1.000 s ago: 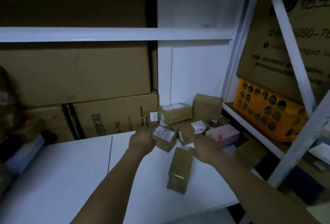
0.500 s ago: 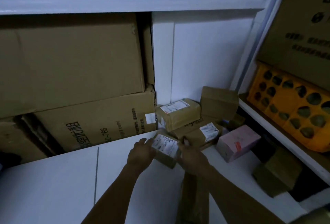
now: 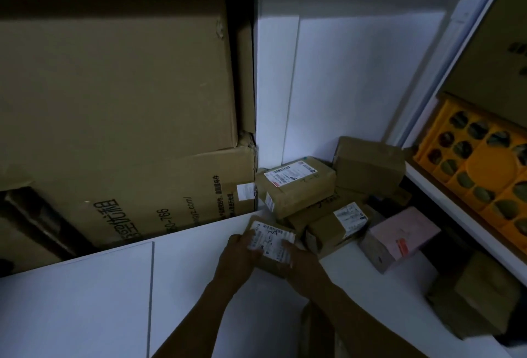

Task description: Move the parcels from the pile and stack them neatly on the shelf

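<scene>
Parcel [image 3: 271, 240] gripped between curled left hand [image 3: 238, 257] and right hand [image 3: 303, 263] near back edge of shelf [image 3: 85, 315], probably being picked; next, lift, stack flat.

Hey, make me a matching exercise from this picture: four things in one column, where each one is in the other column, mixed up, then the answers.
Things
1. small brown cardboard parcel with a white label
2. pink rectangular box
3. yellow perforated plastic crate
4. large brown cardboard carton with black printing

Places
A. at the far right edge of the view
B. standing behind the white shelf board, at left
C. gripped between the left hand and right hand
D. lying on that board, right of the hands

Pairs: 1-C, 2-D, 3-A, 4-B
</scene>
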